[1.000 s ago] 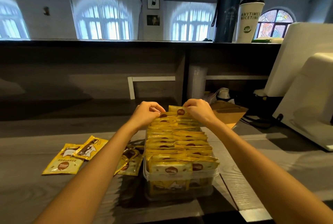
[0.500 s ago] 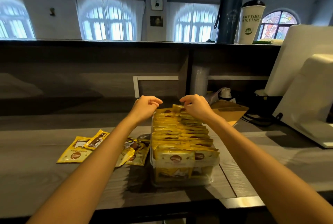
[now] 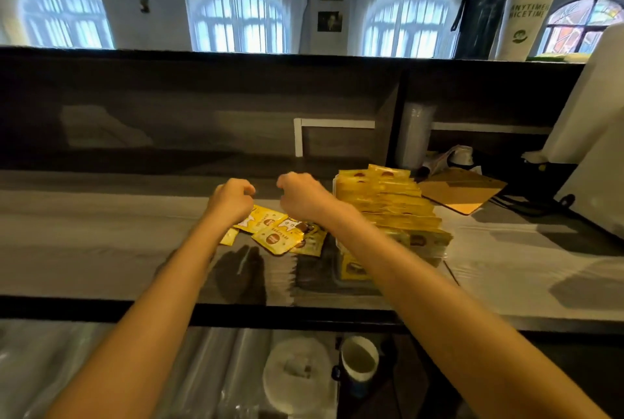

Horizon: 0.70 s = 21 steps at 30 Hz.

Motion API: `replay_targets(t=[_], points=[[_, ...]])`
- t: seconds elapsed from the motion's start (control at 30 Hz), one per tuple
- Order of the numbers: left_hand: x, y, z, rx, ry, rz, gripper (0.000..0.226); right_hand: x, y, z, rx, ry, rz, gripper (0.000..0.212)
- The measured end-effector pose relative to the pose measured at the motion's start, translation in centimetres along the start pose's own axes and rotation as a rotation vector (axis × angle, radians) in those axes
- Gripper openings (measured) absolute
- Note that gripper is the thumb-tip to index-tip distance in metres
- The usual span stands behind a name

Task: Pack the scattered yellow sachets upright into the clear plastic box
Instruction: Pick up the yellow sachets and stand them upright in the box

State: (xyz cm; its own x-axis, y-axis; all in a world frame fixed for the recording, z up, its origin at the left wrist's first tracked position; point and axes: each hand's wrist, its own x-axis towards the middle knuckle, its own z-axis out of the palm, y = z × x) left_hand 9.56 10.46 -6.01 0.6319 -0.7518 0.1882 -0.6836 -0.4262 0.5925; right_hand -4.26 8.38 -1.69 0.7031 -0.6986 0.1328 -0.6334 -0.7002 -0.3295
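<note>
- Hovering side by side, the left hand [image 3: 231, 199] and right hand [image 3: 300, 194] both have curled fingers, with nothing visible in them.
- Loose yellow sachets [image 3: 275, 233] lie flat on the surface [image 3: 101, 233], at 6 o'clock just under both hands.
- The clear plastic box [image 3: 338, 263], nearly full, sits at 3 o'clock with its long axis running 12-to-6. The right hand is nearer it.
</note>
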Motion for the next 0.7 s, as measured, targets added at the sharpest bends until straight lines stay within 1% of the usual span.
replay_targets(t=[0.1, 0.13, 0.2, 0.27, 0.3, 0.43, 0.57, 0.63, 0.7], points=[[-0.6, -3.5, 0.5, 0.125, -0.143, -0.012, 0.031, 0.1, -0.9, 3.6, -0.089, -0.246, 0.017, 0.039], [-0.9, -4.3, 0.7, 0.145, -0.174, 0.003, 0.031, 0.3, -0.7, 4.5, -0.138, -0.300, 0.034, 0.038], [-1.8, -5.4, 0.6, 0.189, -0.225, 0.044, 0.034, 0.7, -0.2, 5.8, -0.220, -0.352, 0.102, 0.041], [-2.4, -6.1, 0.6, 0.247, -0.271, 0.051, 0.037, 0.8, 0.2, 6.5, -0.270, -0.355, 0.140, 0.044], [-2.4, -6.5, 0.5, 0.274, -0.268, 0.045, 0.037, 0.9, 0.3, 6.6, -0.286, -0.339, 0.142, 0.044], [-2.6, -7.0, -0.4, 0.323, -0.200, 0.043, 0.030, 1.4, -0.1, 6.4, -0.280, -0.283, 0.085, 0.042], [-2.7, -7.1, -1.6, 0.284, -0.204, 0.017, 0.046, 1.8, -0.5, 6.6, -0.192, -0.312, 0.022, 0.043], [-2.7, -7.2, -2.0, 0.230, -0.264, 0.035, 0.048, 1.9, -0.5, 6.8, -0.163, -0.346, 0.024, 0.043], [-2.7, -7.3, -2.0, 0.169, -0.360, 0.111, 0.047, 1.8, -0.5, 6.7, -0.136, -0.332, 0.032, 0.045]])
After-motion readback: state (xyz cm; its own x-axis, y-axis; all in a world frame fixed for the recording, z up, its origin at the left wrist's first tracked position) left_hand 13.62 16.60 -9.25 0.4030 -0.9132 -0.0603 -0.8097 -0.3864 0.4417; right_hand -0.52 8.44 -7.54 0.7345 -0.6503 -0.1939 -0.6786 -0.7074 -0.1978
